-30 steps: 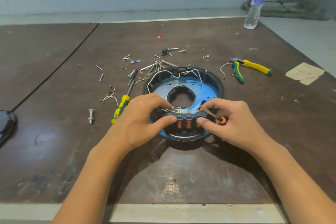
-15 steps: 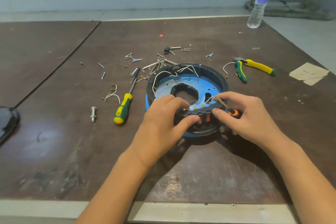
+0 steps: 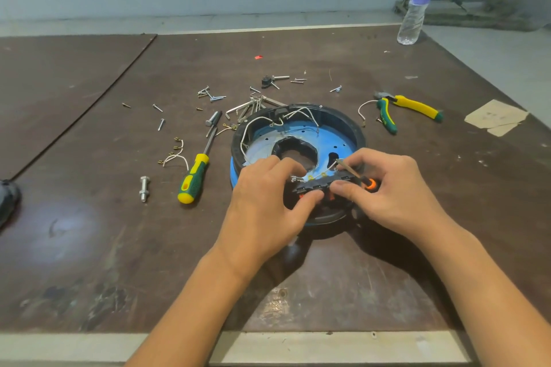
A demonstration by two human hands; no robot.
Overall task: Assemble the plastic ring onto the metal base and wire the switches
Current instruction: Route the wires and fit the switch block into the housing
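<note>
The left hand (image 3: 262,202) and right hand (image 3: 387,188) each pinch an end of the switch block (image 3: 320,185) at the near rim of the plastic ring (image 3: 343,119), which sits on the metal base (image 3: 259,152). The right also clutches a small screwdriver (image 3: 369,183). I reckon that crowded grip could let the blade slip and tug the thin wires (image 3: 259,118) loose.

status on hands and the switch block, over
Left hand and right hand pinch switch block at plastic ring near rim. Right also holds small screwdriver. Loose white wires close by.
</note>
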